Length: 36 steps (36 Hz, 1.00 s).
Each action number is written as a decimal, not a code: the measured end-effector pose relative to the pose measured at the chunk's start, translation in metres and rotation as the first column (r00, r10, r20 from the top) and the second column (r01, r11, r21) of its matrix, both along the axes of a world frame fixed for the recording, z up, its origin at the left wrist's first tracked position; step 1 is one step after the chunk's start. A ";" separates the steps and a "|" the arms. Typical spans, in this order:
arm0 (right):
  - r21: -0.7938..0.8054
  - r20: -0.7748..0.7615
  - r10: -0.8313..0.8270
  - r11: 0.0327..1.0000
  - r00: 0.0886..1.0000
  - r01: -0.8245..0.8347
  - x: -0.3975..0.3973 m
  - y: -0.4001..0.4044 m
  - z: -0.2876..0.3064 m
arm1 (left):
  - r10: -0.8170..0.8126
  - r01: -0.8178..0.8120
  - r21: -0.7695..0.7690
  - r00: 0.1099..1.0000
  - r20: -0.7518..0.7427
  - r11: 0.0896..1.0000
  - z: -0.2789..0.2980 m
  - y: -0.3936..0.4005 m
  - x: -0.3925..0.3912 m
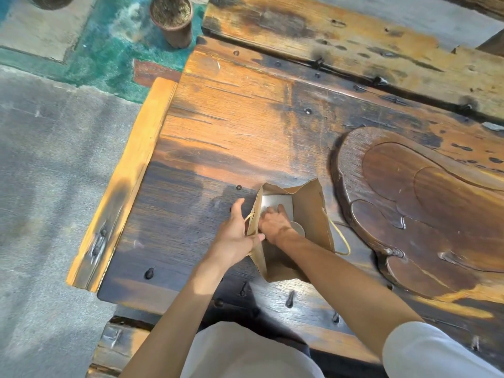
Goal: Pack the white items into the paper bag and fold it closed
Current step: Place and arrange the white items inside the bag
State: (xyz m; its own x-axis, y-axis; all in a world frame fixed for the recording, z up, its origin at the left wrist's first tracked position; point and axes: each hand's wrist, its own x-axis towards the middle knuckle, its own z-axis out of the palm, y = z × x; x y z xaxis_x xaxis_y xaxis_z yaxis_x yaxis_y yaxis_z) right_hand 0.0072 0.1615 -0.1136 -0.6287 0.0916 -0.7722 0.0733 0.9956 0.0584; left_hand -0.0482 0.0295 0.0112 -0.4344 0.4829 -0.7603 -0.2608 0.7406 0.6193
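A brown paper bag (313, 214) stands open on the dark wooden table (231, 126), its rope handles hanging at both sides. Inside it lies a flat white item (275, 201) at the far end, and a round pale item (298, 227) shows beside my wrist. My left hand (234, 236) grips the bag's left wall at the rim, thumb outside. My right hand (274, 221) reaches down inside the bag, fingers curled on the white items; what it holds is partly hidden.
A carved wooden tray (425, 208) lies just right of the bag. A brown plant pot (171, 19) stands on the floor beyond the table's far left corner. The table's left edge (128, 181) drops to grey floor.
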 end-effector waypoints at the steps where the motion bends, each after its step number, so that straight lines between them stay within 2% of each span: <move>1: 0.018 0.009 0.018 1.000 1.000 -0.018 0.000 -0.001 -0.002 | 0.002 -0.002 0.003 1.000 0.004 1.000 0.000 0.000 0.000; 8: 0.064 -0.024 0.155 0.986 0.988 -0.154 0.001 -0.001 -0.008 | 0.008 -0.007 -0.019 1.000 0.007 1.000 -0.002 0.000 0.001; 18: -0.024 -0.081 0.209 0.977 0.974 -0.212 0.004 0.006 -0.004 | 0.051 -0.050 -0.015 0.998 0.037 0.999 -0.006 -0.003 -0.002; 24: -0.085 -0.132 0.144 0.984 0.981 -0.156 0.013 0.008 0.020 | 0.095 -0.094 -0.018 0.994 0.061 0.995 -0.011 -0.003 -0.003; 36: -0.177 -0.194 0.041 0.981 0.980 -0.076 0.028 0.015 0.047 | 0.049 -0.048 -0.011 0.997 0.066 0.999 -0.009 0.005 -0.001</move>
State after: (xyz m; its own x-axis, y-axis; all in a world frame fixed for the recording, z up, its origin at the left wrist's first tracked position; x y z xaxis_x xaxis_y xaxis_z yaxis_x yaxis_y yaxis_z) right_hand 0.0348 0.1760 -0.0663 -0.7649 -0.0814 -0.6390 0.0066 0.9909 -0.1342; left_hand -0.0488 0.0343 0.0025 -0.4060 0.4552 -0.7925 -0.3366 0.7317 0.5927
